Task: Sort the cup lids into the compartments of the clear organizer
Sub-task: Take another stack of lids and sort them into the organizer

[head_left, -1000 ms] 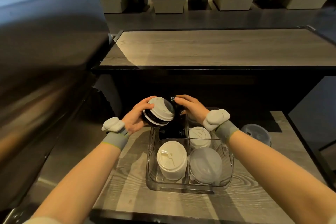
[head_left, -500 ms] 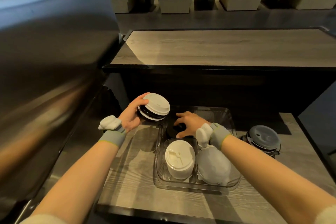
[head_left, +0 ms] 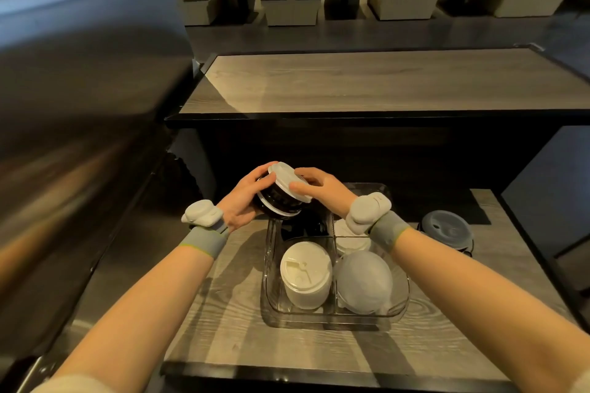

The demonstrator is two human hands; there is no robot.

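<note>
Clear plastic four-compartment organizer (head_left: pixel 271 290) sitting on grey woodgrain table (head_left: pixel 223 313); near-left holding white sip lids (head_left: pixel 306 271), near-right frosted dome lids (head_left: pixel 364 284). Above far-left compartment, left hand (head_left: pixel 242 201) gripping mixed black-and-white lid stack (head_left: pixel 282 198), right hand (head_left: pixel 319 188) pinching its top white lid

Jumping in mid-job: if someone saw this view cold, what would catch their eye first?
First, the mixed stack of black and white cup lids held up between the left hand and right hand, above the far end of the clear plastic organizer. Next, the tall stack of white flat lids in its near-left compartment and the frosted dome lids near-right. A grey lid stack sits outside, to its right.
</note>
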